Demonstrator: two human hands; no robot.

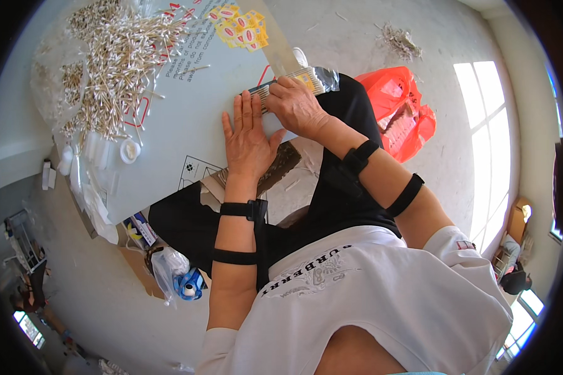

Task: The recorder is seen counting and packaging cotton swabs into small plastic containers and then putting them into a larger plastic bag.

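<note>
White shirt [381,287], swab heap [116,62], red bag [384,81], fingers [277,92] on packet [321,81]

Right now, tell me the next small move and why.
Probably slide the right hand to the loose film at the right end of the swab packet and smooth it: that film juts past the swabs, while the left hand lies flat by the opposite end.

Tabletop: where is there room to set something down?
The tabletop is bare, save for print, between the swab heap and white roll on one side and the left hand on the other. Crowded: the heap, the yellow labels, and where the right hand touches the swab packet.
</note>
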